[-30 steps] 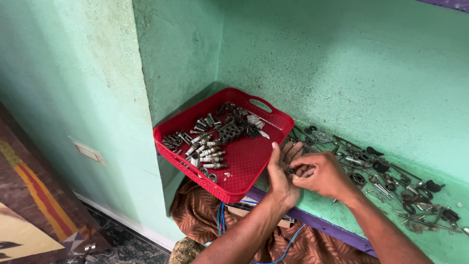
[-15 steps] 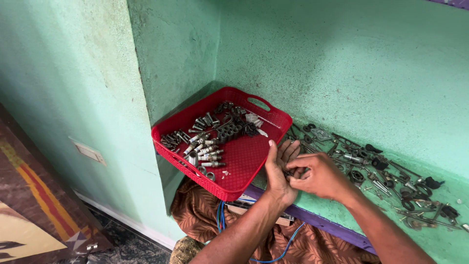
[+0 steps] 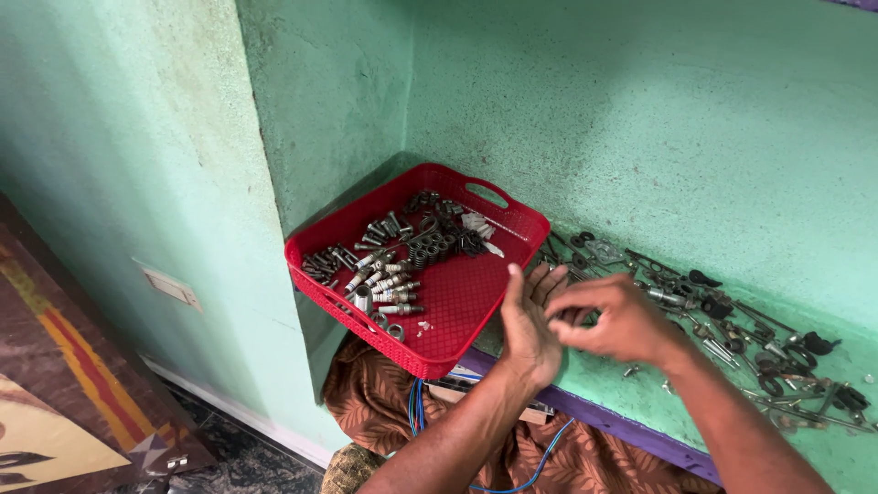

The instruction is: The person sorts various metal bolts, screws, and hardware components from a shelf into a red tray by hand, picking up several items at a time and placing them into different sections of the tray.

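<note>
I am sorting small metal hardware on the green shelf (image 3: 631, 407), and by my reckoning I am in the middle of picking over pieces, between the loose spread on the shelf and the red tray (image 3: 457, 302). My left hand (image 3: 530, 320) stands with the palm flat and fingers up, touching nothing that I can see, just beside the near right edge of the tray. My right hand (image 3: 613, 320) is curled, thumb and fingertips pinched toward the left palm; whether a small piece sits in that pinch I cannot tell, since the fingers hide it. The tray lies to the left of both hands, overhanging the shelf's corner, and it holds rows of bolts and sleeves (image 3: 380, 279) on its left side and a heap of washers and rings (image 3: 439, 242) toward its far side. The scattered metal parts (image 3: 732, 329) lie to the right and far side of my right hand, strung along the shelf toward the wall, and one small loose piece (image 3: 629, 370) lies near my right wrist. As I judge it, the next move calls for a fine pinch and a short carry leftward over the tray rim, kept low so nothing rolls off the shelf edge onto the brown cloth (image 3: 384, 402) below.
</note>
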